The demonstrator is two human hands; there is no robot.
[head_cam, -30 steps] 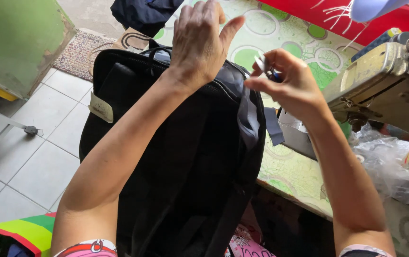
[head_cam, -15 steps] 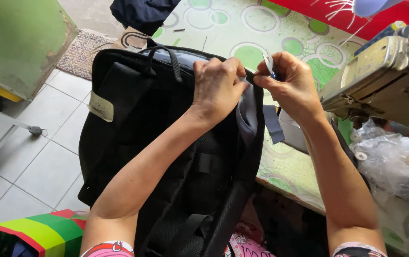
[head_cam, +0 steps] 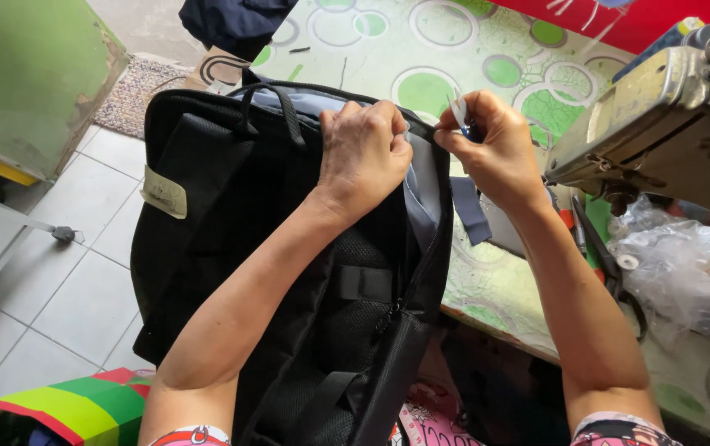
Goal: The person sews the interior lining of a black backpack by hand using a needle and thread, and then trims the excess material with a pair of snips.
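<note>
A black backpack [head_cam: 231, 248] lies back side up across my lap and the table edge, its straps and mesh padding showing. My left hand [head_cam: 363, 153] grips the bag's top edge near the grey lining [head_cam: 425, 194], fingers closed on the fabric. My right hand [head_cam: 491, 153] pinches a small white and blue tool [head_cam: 461, 116] at the same top seam, right beside the left hand. A carry handle [head_cam: 276, 103] loops up at the top of the bag.
A sewing machine [head_cam: 660, 124] stands at the right on the table with the green circle-patterned cloth [head_cam: 421, 49]. Scissors [head_cam: 607, 264] and a crumpled plastic bag [head_cam: 685, 264] lie below it. Tiled floor [head_cam: 58, 281] and a green cabinet [head_cam: 25, 74] are at the left.
My left hand came down from above the bag and closed on its top edge. My right hand stayed at the seam with the small tool, and the view moved closer.
</note>
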